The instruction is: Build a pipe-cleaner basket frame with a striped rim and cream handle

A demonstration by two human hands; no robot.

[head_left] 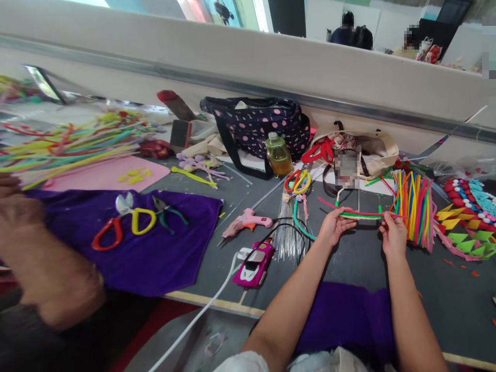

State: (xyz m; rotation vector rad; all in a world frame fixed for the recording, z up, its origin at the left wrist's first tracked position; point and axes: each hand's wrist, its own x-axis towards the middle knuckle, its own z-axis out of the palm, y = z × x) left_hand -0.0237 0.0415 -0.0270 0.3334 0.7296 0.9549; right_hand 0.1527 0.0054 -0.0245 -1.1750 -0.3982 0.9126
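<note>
My left hand (337, 226) pinches one end of a few pipe cleaners (364, 215), pink-red, green and cream, stretched side by side above the grey table. At their other end, my right hand (394, 235) has thumb and fingers closed on them. Just right of that hand lies a bundle of many-coloured pipe cleaners (414, 206). Left of my left arm are a fan of thin silvery wires (284, 232) and a teal pipe cleaner (297, 219). A pink glue gun (246, 225) rests farther left, by a magenta car-shaped power block (253, 266).
At left, a co-worker's arm (42, 258) rests near a purple cloth (155, 268) holding scissors (106, 235) and pliers (170, 212). Behind stand a dotted bag (251, 124), a bottle (279, 157) and a cream bag (380, 147). Folded colourful crafts (468, 237) lie right.
</note>
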